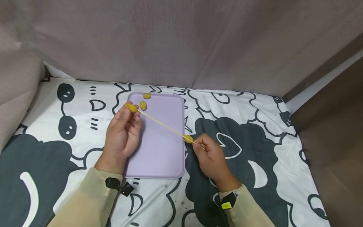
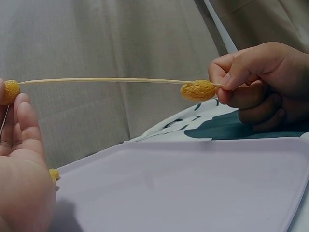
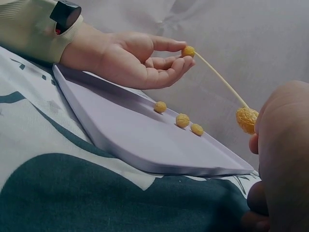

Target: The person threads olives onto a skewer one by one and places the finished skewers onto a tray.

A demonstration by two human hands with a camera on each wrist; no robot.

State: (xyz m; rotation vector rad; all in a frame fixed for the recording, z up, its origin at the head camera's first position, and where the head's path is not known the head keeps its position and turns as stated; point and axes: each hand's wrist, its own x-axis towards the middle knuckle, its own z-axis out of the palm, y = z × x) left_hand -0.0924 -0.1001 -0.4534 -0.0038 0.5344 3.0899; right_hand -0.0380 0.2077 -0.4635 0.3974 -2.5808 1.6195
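- Left of centre in the head view, a person's left hand (image 1: 122, 130), palm up, pinches a wrinkled yellow oval piece (image 1: 131, 108) between thumb and fingertips.
- Right of centre, the right hand (image 1: 210, 157) pinches a thin yellow stick (image 1: 161, 124), fingers curled.
- The stick slants from the left hand's piece, down across the middle of the frame, to the right hand; in the left wrist view it bows slightly.
- A second yellow oval piece (image 1: 188, 138) sits on the stick, just beside the right fingertips.
- Beneath, mid-frame, lies a lilac tray (image 1: 158, 154) with a raised rim.
- Two loose oval pieces (image 1: 143, 105) lie at the tray's upper left; the right wrist view shows three in a row, near its centre.
- The tray rests on a white cloth (image 1: 286, 176) with dark cartoon shapes; a grey-brown curtain (image 1: 170, 41) fills the top of the frame.
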